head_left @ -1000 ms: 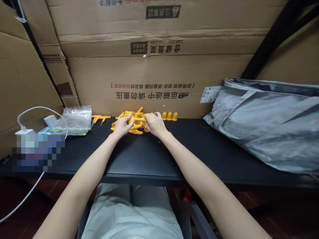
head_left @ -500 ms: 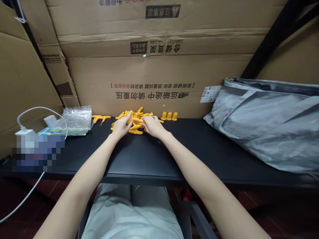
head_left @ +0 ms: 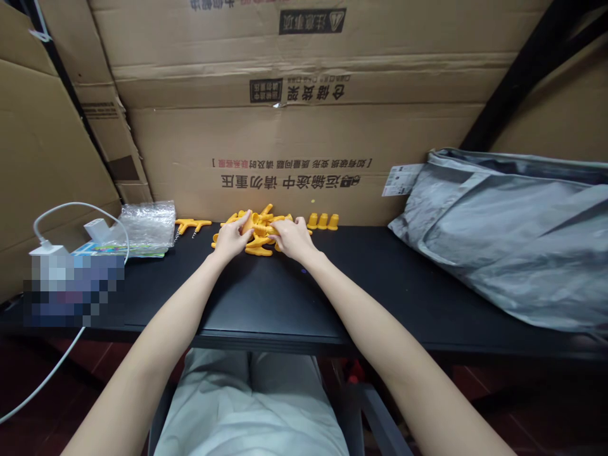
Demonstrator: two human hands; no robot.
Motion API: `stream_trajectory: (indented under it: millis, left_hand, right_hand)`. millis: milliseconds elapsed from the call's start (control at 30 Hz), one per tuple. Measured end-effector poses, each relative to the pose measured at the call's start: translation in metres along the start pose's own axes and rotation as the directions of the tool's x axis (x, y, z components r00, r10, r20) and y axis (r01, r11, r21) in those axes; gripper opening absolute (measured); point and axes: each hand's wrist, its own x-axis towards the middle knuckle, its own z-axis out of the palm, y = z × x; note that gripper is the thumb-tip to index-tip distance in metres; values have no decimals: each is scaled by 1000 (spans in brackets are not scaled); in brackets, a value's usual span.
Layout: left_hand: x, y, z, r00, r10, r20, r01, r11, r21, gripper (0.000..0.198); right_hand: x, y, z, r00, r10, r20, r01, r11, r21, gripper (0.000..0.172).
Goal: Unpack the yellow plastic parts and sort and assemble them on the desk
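Quick label from my end of the head view. Both hands were together over the pile of yellow pieces (head_left: 259,251), about mid-frame, toward the back of the bench (head_left: 256,297). My left hand (head_left: 231,239), left of centre, had thumb and fingers closed around a yellow piece (head_left: 247,224), its broad side facing the other hand. My right hand (head_left: 294,239), just right of centre, had its fingers bunched at yellow plastic; I couldn't tell whether they were clamped on a piece or only touching one in the pile, since the knuckles hid the contact.

Handling, my guess: light, stiff moulded plastic, smooth enough to slide a bit under dry fingers, not fragile. Best hold looked like a thumb-and-finger pinch round the thick body, clear of the narrow ends; pieces in the pile overlapped, so a careless grab could drag neighbours along.

Right of the pile, three yellow cups (head_left: 322,221) stood upright in a row against the cardboard (head_left: 294,136). Left of it, two yellow T-handles (head_left: 190,224) sat with thin coils below them; I'd take those by the crossbar, as the coils might snag or prick.

Rest, fast: clear plastic wrap (head_left: 149,231) and a white charger (head_left: 50,259) with its cable at left, a big grey bag (head_left: 513,240) slumped at right.
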Motion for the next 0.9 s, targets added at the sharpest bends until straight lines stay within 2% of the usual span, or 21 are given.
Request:
stream_trajectory:
  millis: [133,433,900]
  left_hand:
    - [2,3,-1,1000,-21,0,21,999,-34,55]
    - [3,14,-8,986,-155,68,163,975,-151,59]
    - [4,19,-11,937,-319,141,343,915,-212,61]
  right_hand:
    - [0,-1,0,1000,-4,-15,4,999,-40,17]
    - [0,0,5,996,-37,-81,28,993,-114,15]
    - [-1,-7,5,994,-45,-95,26,979,-201,22]
